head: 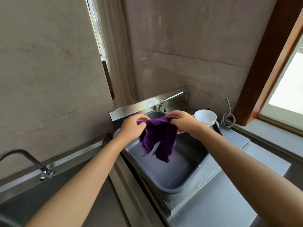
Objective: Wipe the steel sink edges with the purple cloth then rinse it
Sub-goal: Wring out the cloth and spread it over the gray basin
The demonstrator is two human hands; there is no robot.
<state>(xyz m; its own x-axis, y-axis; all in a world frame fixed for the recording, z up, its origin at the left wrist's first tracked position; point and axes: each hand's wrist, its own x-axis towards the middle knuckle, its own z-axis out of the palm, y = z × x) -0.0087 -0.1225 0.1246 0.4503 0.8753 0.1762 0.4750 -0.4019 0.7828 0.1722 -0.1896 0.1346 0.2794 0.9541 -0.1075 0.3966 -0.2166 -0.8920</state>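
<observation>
Purple fabric cloth [158, 138] hangs stretched between the left hand [133, 127] and right hand [182, 121], both pinched shut on its top edge, seemingly to open it above the grey plastic basin [172, 182].

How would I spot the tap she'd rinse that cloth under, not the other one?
Find the steel sink holding the grey tub, below the hands. The tap rises from its back ledge, just past the purple cloth. Unlike the tap at far left, it stands near the white bowls.
</observation>
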